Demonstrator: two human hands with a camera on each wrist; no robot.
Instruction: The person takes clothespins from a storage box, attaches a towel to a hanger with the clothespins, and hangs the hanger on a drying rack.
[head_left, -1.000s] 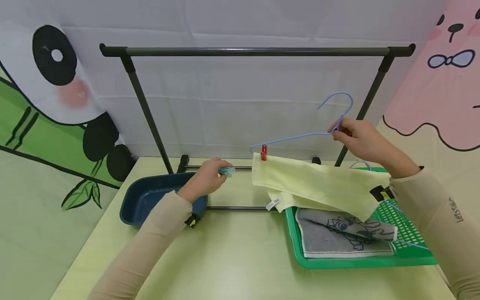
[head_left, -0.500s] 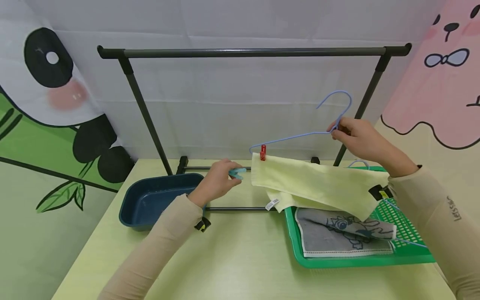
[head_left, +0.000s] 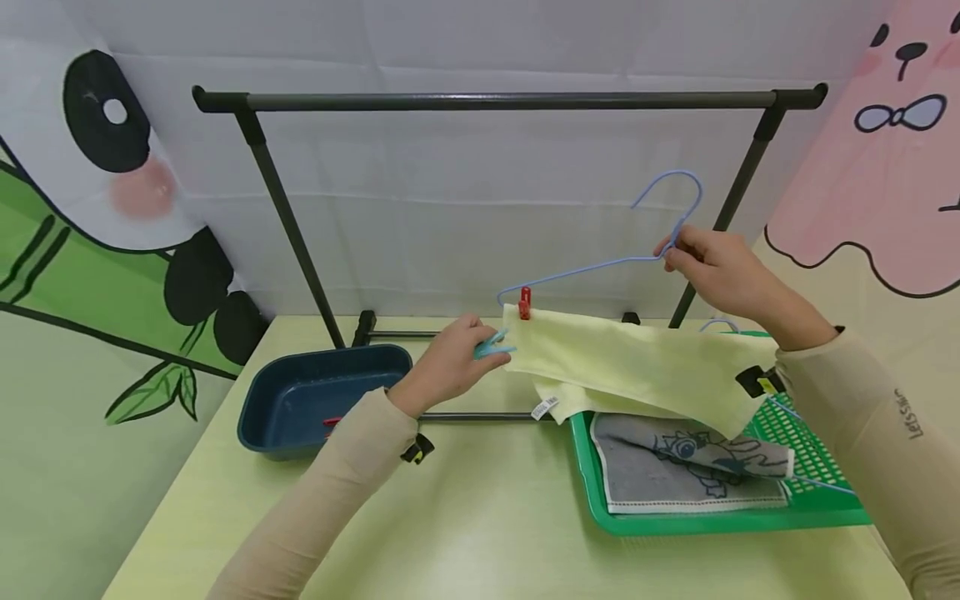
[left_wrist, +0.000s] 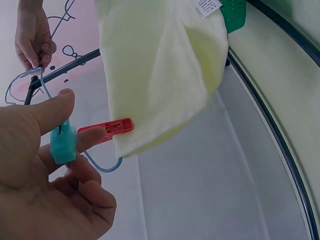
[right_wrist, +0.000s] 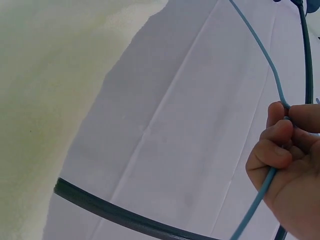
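Separately, two hands hold one turquoise clothespin and one blue hanger.

"What are we observing at the rear?"

"We are noting a pale grey cloth backdrop, and horizontal creases are running across it."

"And the sides?"

"On the left we are recording a black-and-white cartoon face with a pink cheek, and green leaves are showing below it. On the right we are recording a pink cartoon figure with a bow tie."

"Are we listing furniture and light?"

"We are listing a pale yellow-green tabletop in front of the backdrop, and soft shadows are falling on it."
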